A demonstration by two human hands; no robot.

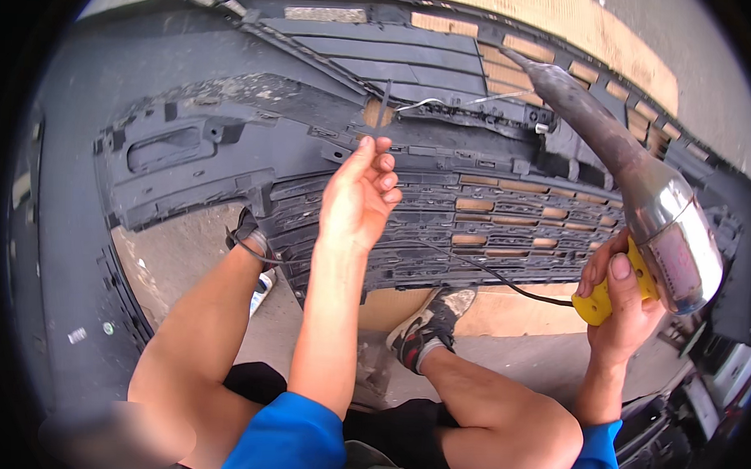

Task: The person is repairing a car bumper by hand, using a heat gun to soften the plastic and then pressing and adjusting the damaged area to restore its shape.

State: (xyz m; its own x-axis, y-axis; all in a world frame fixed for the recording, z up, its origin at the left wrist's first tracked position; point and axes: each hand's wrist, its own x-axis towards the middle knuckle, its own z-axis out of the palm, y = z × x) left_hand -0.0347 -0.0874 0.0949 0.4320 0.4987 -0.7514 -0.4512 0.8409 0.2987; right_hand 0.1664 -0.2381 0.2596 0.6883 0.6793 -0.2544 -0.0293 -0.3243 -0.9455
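Observation:
My left hand, palm up with curled fingers, pinches a thin dark strip that stands up from its fingertips over a gap in a black plastic vehicle part with slatted grille sections. My right hand grips the yellow handle of a hot-air tool with a silver body and a long darkened nozzle reaching up-left over the part. The nozzle's narrow tip is above and right of my left hand. A thin silvery strand lies near the strip. A black cord runs from the tool across the grille.
Cardboard lies under the part, over a grey concrete floor. A large black panel lies along the left, and more dark and silver parts are at the lower right. My legs and shoes frame the lower edge of the grille.

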